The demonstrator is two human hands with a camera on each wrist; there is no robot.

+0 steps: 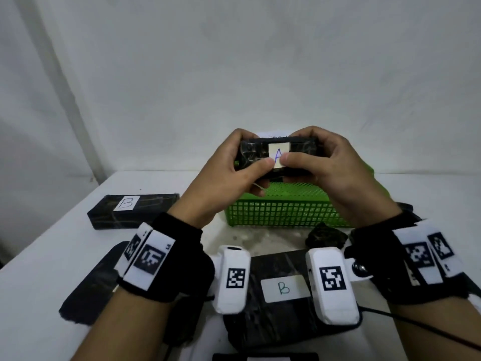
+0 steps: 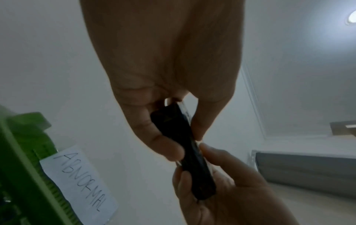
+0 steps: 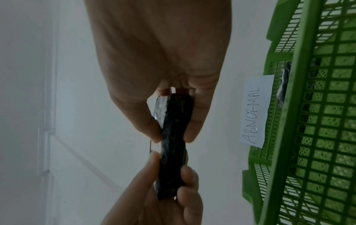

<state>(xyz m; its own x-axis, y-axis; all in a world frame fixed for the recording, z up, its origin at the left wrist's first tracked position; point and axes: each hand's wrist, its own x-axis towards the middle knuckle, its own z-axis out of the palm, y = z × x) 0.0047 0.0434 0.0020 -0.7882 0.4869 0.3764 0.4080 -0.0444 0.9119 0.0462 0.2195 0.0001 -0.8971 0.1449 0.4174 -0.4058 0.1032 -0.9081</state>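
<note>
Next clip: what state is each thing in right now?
Block A: held up by both hands.
Left hand: grips block A.
Right hand: grips block A.
Green basket: upright on table.
Left block B: flat, untouched.
Near block B: flat, untouched.

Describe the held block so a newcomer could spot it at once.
Start at the green basket on the white table. Above it, the left hand and right hand grip one black wrapped block between them. Its white label reads A, while the left block and the near block on the table read B.
</note>
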